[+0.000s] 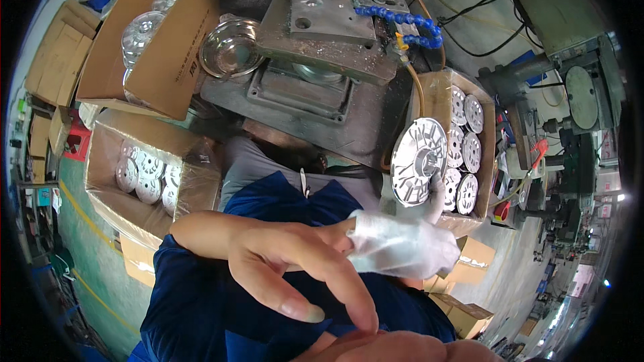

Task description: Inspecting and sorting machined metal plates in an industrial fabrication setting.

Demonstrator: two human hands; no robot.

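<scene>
My left hand (288,258) is bare and raised close in front of my chest. Its thumb and forefinger are spread apart, with nothing seen between them. Behind it, to the right, my right hand (409,245) wears a white glove. The gloved fingers grip a round silver metal disc (410,161) at its hub and lower edge. The disc is tilted, its ribbed face with radial slots showing. It is held just left of an open cardboard box (488,127) packed with similar slotted discs (471,153). Part of the gloved hand is hidden behind my left hand.
Ahead stands a metal press die (329,10) with chips on top and a blue segmented coolant hose (396,15). A shiny metal bowl-shaped part (231,47) lies left of it. Two cardboard boxes (164,60) (121,204) at left hold metal parts. Machines line the right.
</scene>
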